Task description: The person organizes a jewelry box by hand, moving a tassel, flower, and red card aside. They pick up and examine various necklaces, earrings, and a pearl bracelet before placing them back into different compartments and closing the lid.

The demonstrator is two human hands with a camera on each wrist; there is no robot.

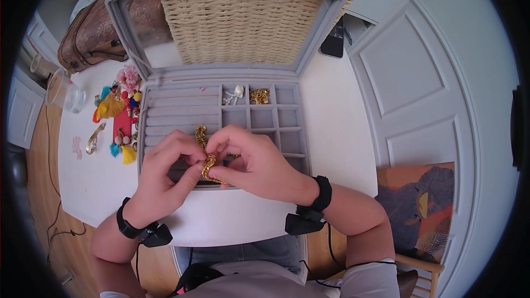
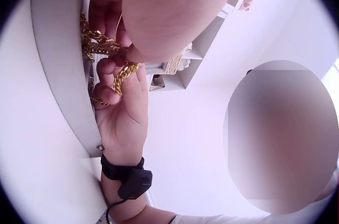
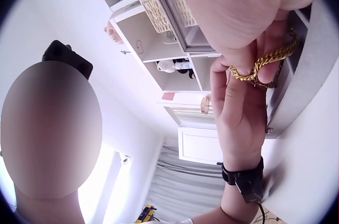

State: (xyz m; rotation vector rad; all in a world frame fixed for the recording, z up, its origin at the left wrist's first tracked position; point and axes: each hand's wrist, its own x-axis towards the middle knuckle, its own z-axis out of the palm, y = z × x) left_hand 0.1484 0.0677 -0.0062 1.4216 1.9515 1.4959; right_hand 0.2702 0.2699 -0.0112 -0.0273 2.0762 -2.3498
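Note:
A gold chain [image 1: 207, 166] is pinched between both hands over the front edge of the grey jewelry box [image 1: 307, 132]. The left hand [image 1: 167, 175] grips it from the left with thumb and fingers, and the right hand [image 1: 255, 161] pinches it from the right. Part of the chain extends up past the fingertips into the box. In the left wrist view the gold chain [image 2: 126, 78] loops over the right hand's fingers. The right wrist view shows the chain [image 3: 265, 65] draped across the fingertips of both hands. Fingers partly hide the chain's ends.
The box's lid [image 1: 337, 11] stands raised at the back. Its compartments hold a pearl piece [image 1: 237, 92] and gold jewelry [image 1: 259, 96]. Tasselled trinkets [image 1: 112, 106] and a gold piece [image 1: 95, 138] lie on the white table left of the box. A phone [image 1: 333, 38] is at the back right.

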